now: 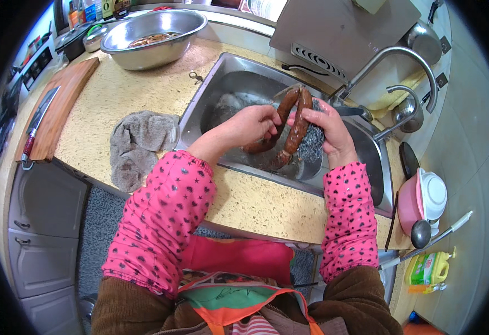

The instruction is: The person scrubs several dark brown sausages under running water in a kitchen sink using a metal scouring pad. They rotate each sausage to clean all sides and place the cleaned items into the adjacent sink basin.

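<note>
Over the sink, a looped string of dark red-brown sausages hangs between my hands, its bend at the top and its lower ends down in the basin. My left hand is closed around the left length, with its fingertips curled in. On the other side, my right hand presses its thumb against the right length. A speckled grey scouring cloth sits in that palm, behind the sausage. The lower ends of the sausages are partly hidden by the left hand.
Left of the sink lie a grey rag and a cutting board bearing a knife. A large metal bowl stands behind. A curved faucet arches over the right basin; a pink basin stands at right.
</note>
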Action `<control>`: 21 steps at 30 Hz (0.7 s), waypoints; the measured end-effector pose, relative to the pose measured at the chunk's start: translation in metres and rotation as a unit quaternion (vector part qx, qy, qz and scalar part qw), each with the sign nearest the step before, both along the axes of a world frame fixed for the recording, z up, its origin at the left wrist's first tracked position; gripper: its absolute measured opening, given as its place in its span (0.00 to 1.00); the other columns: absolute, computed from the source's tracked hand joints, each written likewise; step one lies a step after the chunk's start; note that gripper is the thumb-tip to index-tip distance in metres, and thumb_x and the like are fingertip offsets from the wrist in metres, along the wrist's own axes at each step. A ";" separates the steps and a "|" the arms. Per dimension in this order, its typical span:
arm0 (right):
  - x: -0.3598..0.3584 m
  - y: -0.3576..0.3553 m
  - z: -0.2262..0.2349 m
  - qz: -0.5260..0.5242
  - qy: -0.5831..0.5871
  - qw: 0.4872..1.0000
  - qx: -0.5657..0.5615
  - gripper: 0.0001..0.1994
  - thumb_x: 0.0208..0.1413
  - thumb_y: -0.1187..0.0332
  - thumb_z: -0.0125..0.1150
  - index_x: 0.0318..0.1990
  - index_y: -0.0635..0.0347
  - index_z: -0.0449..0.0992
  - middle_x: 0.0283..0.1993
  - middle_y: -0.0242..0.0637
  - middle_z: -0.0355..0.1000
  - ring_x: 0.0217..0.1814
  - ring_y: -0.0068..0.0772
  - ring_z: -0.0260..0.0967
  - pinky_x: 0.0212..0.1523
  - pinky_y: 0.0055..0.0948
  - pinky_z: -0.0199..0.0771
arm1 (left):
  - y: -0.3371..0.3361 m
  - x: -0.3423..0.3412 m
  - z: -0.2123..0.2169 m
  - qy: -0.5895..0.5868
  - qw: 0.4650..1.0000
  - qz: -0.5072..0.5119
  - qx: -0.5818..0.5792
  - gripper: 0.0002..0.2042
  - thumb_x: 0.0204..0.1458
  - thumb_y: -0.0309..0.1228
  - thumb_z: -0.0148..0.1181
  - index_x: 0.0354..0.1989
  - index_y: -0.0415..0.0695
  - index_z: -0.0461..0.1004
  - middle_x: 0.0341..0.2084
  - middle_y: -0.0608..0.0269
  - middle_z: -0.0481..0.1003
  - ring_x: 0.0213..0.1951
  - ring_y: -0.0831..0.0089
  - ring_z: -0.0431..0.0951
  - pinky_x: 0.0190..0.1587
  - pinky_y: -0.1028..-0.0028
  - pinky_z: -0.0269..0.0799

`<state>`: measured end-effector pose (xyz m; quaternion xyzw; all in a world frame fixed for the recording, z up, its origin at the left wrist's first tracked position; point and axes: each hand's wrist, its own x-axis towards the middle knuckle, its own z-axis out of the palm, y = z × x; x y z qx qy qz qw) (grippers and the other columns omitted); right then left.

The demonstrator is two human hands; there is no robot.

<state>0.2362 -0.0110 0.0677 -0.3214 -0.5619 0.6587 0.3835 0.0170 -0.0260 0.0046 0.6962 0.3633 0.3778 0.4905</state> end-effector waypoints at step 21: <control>0.058 0.047 -0.051 -0.216 0.080 0.966 -0.116 0.15 0.57 0.59 0.63 0.40 0.62 0.76 0.33 0.41 0.77 0.32 0.38 0.77 0.33 0.38 0.80 | -0.012 -0.008 0.021 -0.054 0.973 -0.038 -0.222 0.24 0.66 0.49 0.39 0.44 0.40 0.74 0.19 0.73 0.68 0.15 0.84 0.63 0.16 0.82 0.59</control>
